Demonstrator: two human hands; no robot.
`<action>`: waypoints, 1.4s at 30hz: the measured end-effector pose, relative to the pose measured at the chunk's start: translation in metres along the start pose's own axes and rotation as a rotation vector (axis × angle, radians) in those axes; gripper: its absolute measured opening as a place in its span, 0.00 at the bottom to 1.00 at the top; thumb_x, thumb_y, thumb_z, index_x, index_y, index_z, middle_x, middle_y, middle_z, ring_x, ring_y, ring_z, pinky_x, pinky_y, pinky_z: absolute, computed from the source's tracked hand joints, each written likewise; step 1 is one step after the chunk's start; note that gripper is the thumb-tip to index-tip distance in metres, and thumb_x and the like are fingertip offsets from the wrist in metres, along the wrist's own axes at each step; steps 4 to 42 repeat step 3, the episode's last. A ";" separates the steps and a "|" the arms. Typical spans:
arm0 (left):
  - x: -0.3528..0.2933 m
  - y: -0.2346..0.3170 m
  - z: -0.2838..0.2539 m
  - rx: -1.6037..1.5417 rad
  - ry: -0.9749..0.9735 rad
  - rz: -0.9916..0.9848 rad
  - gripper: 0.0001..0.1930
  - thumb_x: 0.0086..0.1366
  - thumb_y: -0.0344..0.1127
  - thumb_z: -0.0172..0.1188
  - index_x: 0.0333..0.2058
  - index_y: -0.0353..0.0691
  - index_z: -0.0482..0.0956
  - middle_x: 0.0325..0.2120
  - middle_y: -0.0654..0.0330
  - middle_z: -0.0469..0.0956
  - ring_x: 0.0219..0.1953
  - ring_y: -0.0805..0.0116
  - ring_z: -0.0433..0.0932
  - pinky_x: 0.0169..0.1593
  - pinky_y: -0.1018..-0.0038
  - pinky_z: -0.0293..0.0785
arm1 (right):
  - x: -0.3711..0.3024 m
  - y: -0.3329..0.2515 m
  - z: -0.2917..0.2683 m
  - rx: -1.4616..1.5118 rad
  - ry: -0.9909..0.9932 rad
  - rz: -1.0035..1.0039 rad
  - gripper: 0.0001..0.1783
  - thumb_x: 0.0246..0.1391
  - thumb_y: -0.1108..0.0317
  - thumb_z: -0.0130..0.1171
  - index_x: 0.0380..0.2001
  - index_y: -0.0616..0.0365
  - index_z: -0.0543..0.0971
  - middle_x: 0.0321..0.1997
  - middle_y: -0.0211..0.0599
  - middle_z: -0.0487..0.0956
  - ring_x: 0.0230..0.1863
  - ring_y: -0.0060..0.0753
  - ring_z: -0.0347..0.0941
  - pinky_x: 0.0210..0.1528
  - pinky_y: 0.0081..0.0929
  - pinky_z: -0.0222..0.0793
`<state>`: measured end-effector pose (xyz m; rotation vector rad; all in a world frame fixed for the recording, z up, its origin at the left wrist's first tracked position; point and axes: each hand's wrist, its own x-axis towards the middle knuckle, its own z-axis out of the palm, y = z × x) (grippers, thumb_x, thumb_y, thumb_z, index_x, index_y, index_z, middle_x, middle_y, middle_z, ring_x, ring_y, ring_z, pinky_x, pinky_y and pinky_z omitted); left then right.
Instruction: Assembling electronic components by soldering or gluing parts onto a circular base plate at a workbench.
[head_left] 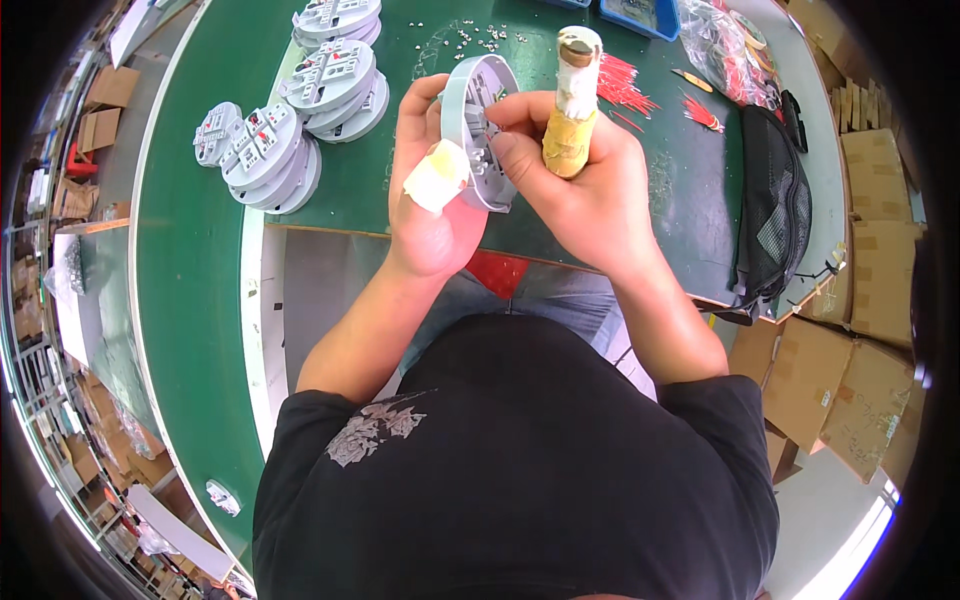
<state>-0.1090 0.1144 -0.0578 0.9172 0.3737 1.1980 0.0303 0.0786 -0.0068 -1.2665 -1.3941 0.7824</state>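
Note:
My left hand [428, 236] is closed round a shallow round grey plastic housing [456, 112], tilted on edge so that its inside turns to the right. Pale yellow tape [436, 178] wraps the thumb of that hand. In my right hand [605, 215] sits a tool with a thick handle [571, 135] bound in yellow and white tape, its brownish end pointing up. The thumb and forefinger of this hand pinch together at the housing's inner parts. What lies between those fingertips, and the tool's working end, are hidden.
Stacks of similar round grey housings [262, 160] stand left on the green table [350, 205]. Small metal parts [490, 40] lie scattered at the back. Red wires [625, 85], a blue bin [645, 15] and a black mesh bag [775, 200] are on the right. Cardboard boxes [815, 380] stand beyond.

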 end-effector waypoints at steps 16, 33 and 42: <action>0.001 0.000 -0.001 -0.204 -0.042 0.016 0.36 0.65 0.44 0.60 0.66 0.39 0.55 0.59 0.57 0.68 0.61 0.66 0.69 0.64 0.68 0.64 | 0.001 0.001 0.001 0.043 -0.007 0.020 0.10 0.58 0.76 0.64 0.44 0.61 0.83 0.34 0.26 0.82 0.35 0.14 0.74 0.38 0.17 0.72; 0.001 0.000 -0.001 -0.204 -0.042 0.016 0.36 0.65 0.44 0.60 0.66 0.39 0.55 0.59 0.57 0.68 0.61 0.66 0.69 0.64 0.68 0.64 | 0.001 0.001 0.001 0.043 -0.007 0.020 0.10 0.58 0.76 0.64 0.44 0.61 0.83 0.34 0.26 0.82 0.35 0.14 0.74 0.38 0.17 0.72; 0.001 0.000 -0.001 -0.204 -0.042 0.016 0.36 0.65 0.44 0.60 0.66 0.39 0.55 0.59 0.57 0.68 0.61 0.66 0.69 0.64 0.68 0.64 | 0.001 0.001 0.001 0.043 -0.007 0.020 0.10 0.58 0.76 0.64 0.44 0.61 0.83 0.34 0.26 0.82 0.35 0.14 0.74 0.38 0.17 0.72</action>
